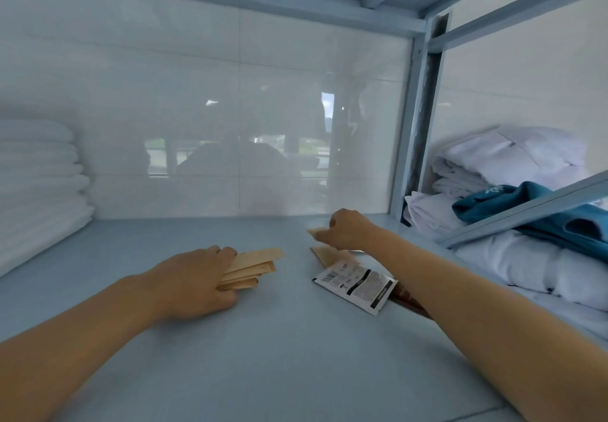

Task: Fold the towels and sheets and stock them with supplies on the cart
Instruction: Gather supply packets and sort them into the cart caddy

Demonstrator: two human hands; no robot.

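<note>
Left grip (197, 280) clasps packets (253, 265); sachet (357, 285) beside.

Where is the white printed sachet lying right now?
In the head view, the white printed sachet lies flat on the blue shelf, right of centre, just beside the right forearm and below the right hand, partly overlapping tan packets.

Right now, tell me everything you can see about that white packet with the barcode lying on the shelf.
The white packet is a flat, glossy sachet, seemingly plastic or foil. It has a barcode near its left end, black bands and fine print too small to read. It lies flat and skewed on the blue shelf, partly over a tan packet and a brown item at the shelf's right edge. The right forearm passes close beside it; neither hand holds it.
</note>
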